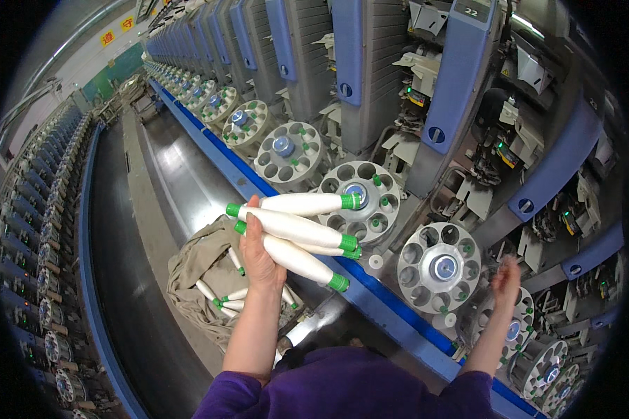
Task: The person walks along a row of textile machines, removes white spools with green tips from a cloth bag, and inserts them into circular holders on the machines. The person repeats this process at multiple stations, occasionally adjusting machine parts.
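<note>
L grip [263, 260] is wrapped round a bunch of approx. 4 bobbins [293, 228], one mostly hidden, between sack [192, 253] and magazines. R grip [507, 281] is half-curled, blurred, beside the nearest magazine [425, 269]; can't tell if it has anything. Bobbins prob. light, w/ stiff cores; yarn prob. soft, a bit slippery, could snag, so best held by green ends. At least 5 more in sack; far magazines too small to count.

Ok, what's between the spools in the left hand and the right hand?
In the head view, a small white disc and a round holder lie between the spools and the right hand.
</note>
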Demonstrator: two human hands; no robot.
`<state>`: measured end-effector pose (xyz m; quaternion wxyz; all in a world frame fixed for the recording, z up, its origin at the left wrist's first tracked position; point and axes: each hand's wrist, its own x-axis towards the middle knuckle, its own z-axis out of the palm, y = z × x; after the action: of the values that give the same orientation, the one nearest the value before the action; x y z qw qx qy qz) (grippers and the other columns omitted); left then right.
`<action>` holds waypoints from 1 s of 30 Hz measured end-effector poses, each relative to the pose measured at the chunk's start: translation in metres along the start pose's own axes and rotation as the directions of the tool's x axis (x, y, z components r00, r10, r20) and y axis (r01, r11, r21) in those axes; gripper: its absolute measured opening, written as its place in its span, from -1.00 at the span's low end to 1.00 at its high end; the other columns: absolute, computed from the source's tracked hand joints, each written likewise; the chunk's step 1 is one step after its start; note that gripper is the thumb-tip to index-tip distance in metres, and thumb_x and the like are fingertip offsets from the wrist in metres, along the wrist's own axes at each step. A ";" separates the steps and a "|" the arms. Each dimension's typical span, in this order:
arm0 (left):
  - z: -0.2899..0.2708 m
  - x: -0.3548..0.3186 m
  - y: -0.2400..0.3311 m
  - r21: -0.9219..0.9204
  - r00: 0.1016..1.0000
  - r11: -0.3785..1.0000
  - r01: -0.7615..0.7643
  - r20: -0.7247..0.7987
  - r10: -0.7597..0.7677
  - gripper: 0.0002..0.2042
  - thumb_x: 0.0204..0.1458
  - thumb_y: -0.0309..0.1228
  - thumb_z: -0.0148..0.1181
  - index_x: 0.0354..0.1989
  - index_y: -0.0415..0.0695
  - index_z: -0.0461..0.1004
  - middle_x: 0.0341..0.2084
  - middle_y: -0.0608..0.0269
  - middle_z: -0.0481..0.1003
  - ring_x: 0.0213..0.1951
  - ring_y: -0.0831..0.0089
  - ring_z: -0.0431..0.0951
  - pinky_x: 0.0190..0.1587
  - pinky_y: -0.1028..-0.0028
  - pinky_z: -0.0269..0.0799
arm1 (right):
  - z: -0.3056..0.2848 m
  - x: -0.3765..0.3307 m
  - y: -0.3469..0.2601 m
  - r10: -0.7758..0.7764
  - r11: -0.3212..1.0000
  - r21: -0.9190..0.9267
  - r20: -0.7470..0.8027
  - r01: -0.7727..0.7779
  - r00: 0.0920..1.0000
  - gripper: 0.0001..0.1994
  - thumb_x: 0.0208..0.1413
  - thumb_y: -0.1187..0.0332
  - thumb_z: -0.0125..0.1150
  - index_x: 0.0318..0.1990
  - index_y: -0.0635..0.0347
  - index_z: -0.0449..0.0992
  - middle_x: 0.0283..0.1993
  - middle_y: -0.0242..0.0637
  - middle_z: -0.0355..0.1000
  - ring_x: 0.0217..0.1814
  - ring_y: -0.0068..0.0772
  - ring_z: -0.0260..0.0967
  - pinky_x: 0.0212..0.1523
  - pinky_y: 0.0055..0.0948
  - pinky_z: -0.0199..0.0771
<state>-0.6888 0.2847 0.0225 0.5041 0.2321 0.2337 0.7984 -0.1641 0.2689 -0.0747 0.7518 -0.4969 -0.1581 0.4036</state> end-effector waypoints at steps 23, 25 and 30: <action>0.037 -0.010 -0.042 0.032 0.989 0.988 0.149 -0.001 -0.149 -0.46 0.07 -0.18 0.14 0.16 -0.17 0.16 -0.03 0.10 0.31 0.03 0.29 0.33 0.12 0.25 0.26 | 0.111 -0.056 0.023 -0.011 0.967 -0.245 0.221 0.066 0.975 -0.72 0.10 0.05 0.11 -0.22 0.03 0.41 -0.44 -0.52 0.35 -0.56 -0.78 0.15 -0.64 -0.75 0.10; 0.048 -0.013 -0.056 0.005 0.977 0.977 0.213 -0.013 -0.213 -0.47 0.04 -0.16 0.16 0.14 -0.09 0.19 -0.05 0.14 0.33 0.01 0.26 0.35 0.11 0.21 0.27 | 0.151 -0.111 0.058 0.412 0.878 -0.446 0.519 -0.174 0.748 -0.75 0.07 0.21 0.11 -0.15 0.10 0.39 -0.39 -0.45 0.34 -0.55 -0.72 0.19 -0.62 -0.70 0.17; 0.058 -0.019 -0.067 -0.016 0.962 0.962 0.274 0.018 -0.273 -0.51 0.10 -0.16 0.08 0.14 -0.13 0.18 -0.04 0.12 0.32 0.02 0.26 0.34 0.11 0.23 0.27 | 0.122 -0.122 0.025 0.792 0.574 -0.819 0.556 0.005 0.253 -0.74 0.04 0.23 0.15 -0.19 0.19 0.49 -0.42 -0.40 0.40 -0.52 -0.64 0.25 -0.53 -0.65 0.25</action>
<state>-0.6000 0.3011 0.0246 0.6134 0.1992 0.2523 0.7214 -0.3298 0.2562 -0.0213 0.1461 -0.4493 -0.5277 0.7059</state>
